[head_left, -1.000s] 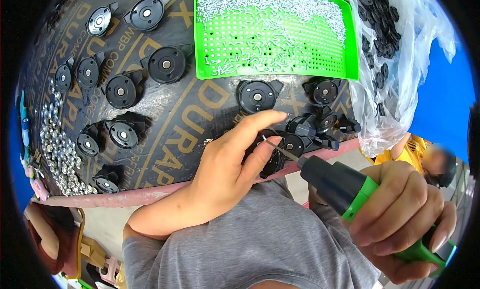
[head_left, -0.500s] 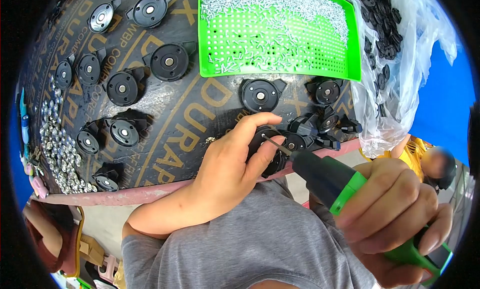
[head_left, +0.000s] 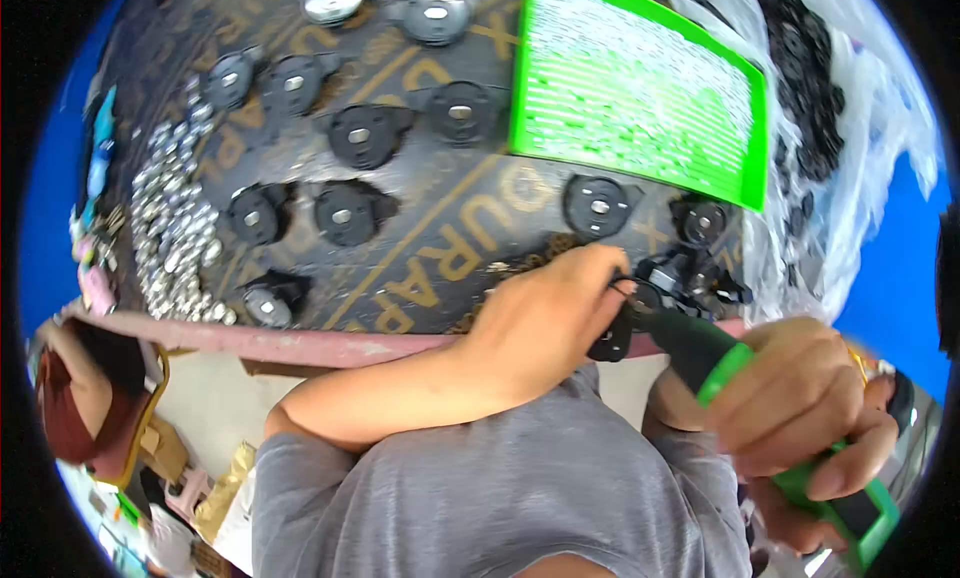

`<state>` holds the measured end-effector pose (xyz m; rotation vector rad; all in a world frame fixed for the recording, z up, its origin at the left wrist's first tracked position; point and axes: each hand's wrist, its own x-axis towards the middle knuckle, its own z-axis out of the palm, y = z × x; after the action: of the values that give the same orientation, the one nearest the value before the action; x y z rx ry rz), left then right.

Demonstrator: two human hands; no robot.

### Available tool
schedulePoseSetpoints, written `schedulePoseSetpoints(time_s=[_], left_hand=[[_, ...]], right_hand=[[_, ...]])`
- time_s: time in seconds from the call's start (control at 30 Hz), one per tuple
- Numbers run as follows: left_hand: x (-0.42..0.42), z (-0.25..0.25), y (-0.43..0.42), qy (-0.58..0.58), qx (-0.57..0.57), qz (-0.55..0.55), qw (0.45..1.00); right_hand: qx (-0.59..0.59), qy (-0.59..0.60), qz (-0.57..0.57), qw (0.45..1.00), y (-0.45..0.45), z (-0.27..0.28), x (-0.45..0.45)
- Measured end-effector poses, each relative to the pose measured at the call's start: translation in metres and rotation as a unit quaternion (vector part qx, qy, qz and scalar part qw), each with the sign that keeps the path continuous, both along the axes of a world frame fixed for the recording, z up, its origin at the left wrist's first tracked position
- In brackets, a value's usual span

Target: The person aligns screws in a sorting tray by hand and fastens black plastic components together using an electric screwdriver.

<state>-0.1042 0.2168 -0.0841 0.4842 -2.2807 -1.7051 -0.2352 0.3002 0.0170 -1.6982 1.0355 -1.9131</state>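
Note:
My left hand [head_left: 545, 313] is closed at the table's front edge, thumb and forefinger around a black round part [head_left: 610, 340] that is mostly hidden beneath the fingers. Wrapped round a green and black power screwdriver [head_left: 700, 353], my right hand [head_left: 800, 403] is at the lower right. The tool's tip points left to the thumb of my left hand; motion blur hides whether it touches the part. Just behind my left hand lies a black disc part [head_left: 598, 207] with a metal centre. More black parts [head_left: 703, 221] are clustered to the right of the fingertips.
A green tray [head_left: 640, 170] of small screws is at the back right, beside a plastic bag [head_left: 890, 118] with black parts. Several black discs [head_left: 362, 136] stand at the left, near a pile of shiny pieces [head_left: 175, 223]. Other people are partly visible at both sides.
The view has shifted, so the table's contents appear farther right. The screwdriver first came closer to my left hand, and its tip is now beside the thumb. Both hands keep their hold.

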Motion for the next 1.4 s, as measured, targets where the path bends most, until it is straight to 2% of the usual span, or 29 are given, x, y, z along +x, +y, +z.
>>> schedulePoseSetpoints(time_s=[0.03, 0.1, 0.13, 0.2, 0.27, 0.33, 0.37, 0.4, 0.43, 0.47, 0.5, 0.57, 0.6, 0.67, 0.73, 0.8, 0.87, 0.9, 0.97, 1.0, 1.1, 1.17, 1.2, 1.27, 1.3, 1.4], left_hand=[[0.003, 0.003, -0.001, -0.037, -0.032, -0.023, 0.999], [0.007, 0.011, 0.000, -0.027, -0.149, -0.002, 0.988], [0.012, 0.018, -0.003, -0.049, -0.199, -0.006, 0.979], [0.024, 0.043, -0.018, -0.081, -0.263, -0.014, 0.961], [0.043, 0.055, -0.038, -0.081, -0.318, 0.055, 0.943], [0.059, 0.067, -0.059, -0.138, -0.405, 0.157, 0.890], [0.067, 0.068, -0.071, -0.162, -0.453, 0.191, 0.856], [0.075, 0.065, -0.082, -0.174, -0.457, 0.214, 0.845], [0.076, 0.063, -0.087, -0.200, -0.487, 0.230, 0.819], [0.079, 0.054, -0.092, -0.220, -0.484, 0.224, 0.817], [0.079, 0.047, -0.092, -0.236, -0.507, 0.215, 0.800], [0.080, 0.039, -0.089, -0.275, -0.463, 0.220, 0.813], [0.077, 0.038, -0.086, -0.246, -0.473, 0.223, 0.816], [0.073, 0.043, -0.079, -0.231, -0.423, 0.223, 0.847], [0.069, 0.047, -0.073, -0.222, -0.367, 0.211, 0.878], [0.064, 0.049, -0.063, -0.186, -0.299, 0.198, 0.915], [0.053, 0.054, -0.049, -0.145, -0.170, 0.192, 0.955], [0.047, 0.051, -0.041, -0.079, -0.069, 0.197, 0.975], [0.034, 0.051, -0.037, -0.063, -0.021, 0.103, 0.993], [0.027, 0.046, -0.039, -0.023, -0.049, 0.046, 0.997], [0.010, 0.032, -0.026, 0.008, 0.125, 0.017, 0.992], [0.001, 0.025, -0.019, -0.006, 0.166, 0.025, 0.986], [0.000, 0.021, -0.020, -0.015, 0.170, -0.008, 0.985], [-0.003, 0.012, -0.013, 0.017, 0.275, 0.003, 0.961], [-0.003, 0.015, -0.014, 0.013, 0.293, -0.007, 0.956], [0.001, 0.015, -0.017, -0.080, 0.369, 0.028, 0.925]], right_hand=[[-0.012, -0.008, 0.013, 1.000, 0.006, 0.002, -0.009], [-0.068, -0.039, 0.089, 0.993, 0.012, 0.003, -0.024], [-0.107, -0.067, 0.028, 0.992, 0.012, 0.002, -0.018], [-0.078, -0.032, -0.096, 0.992, 0.027, 0.012, -0.026], [-0.044, -0.045, -0.087, 0.994, 0.037, 0.016, -0.034], [-0.046, -0.075, -0.105, 0.991, 0.052, 0.014, -0.047], [-0.043, -0.060, -0.185, 0.980, 0.057, 0.011, -0.050], [-0.040, -0.042, -0.267, 0.962, 0.060, 0.010, -0.053], [-0.018, -0.041, -0.262, 0.964, 0.058, 0.012, -0.054], [0.003, -0.054, -0.318, 0.947, 0.048, 0.015, -0.042], [0.000, -0.012, -0.274, 0.962, 0.042, 0.014, -0.050], [-0.024, -0.036, -0.310, 0.950, 0.032, 0.012, -0.052], [-0.041, -0.053, -0.366, 0.928, 0.022, 0.008, -0.051], [-0.047, -0.124, -0.394, 0.909, 0.012, 0.001, -0.056], [-0.026, -0.085, -0.440, 0.894, 0.004, -0.009, -0.066], [0.013, -0.065, -0.422, 0.904, 0.003, -0.019, -0.070], [0.003, -0.084, -0.397, 0.914, 0.001, -0.026, -0.072], [-0.041, -0.127, -0.374, 0.918, -0.002, -0.030, -0.074], [-0.040, -0.124, -0.365, 0.922, -0.005, -0.031, -0.072], [-0.042, -0.123, -0.354, 0.926, -0.006, -0.032, -0.072], [-0.034, -0.102, -0.339, 0.935, -0.009, -0.036, -0.073], [-0.030, -0.089, -0.343, 0.935, -0.010, -0.037, -0.074], [-0.032, -0.089, -0.345, 0.934, -0.010, -0.038, -0.074], [-0.033, -0.090, -0.348, 0.933, -0.009, -0.038, -0.073], [-0.005, -0.075, -0.364, 0.928, -0.008, -0.037, -0.071], [0.031, -0.056, -0.379, 0.923, -0.008, -0.037, -0.069]])
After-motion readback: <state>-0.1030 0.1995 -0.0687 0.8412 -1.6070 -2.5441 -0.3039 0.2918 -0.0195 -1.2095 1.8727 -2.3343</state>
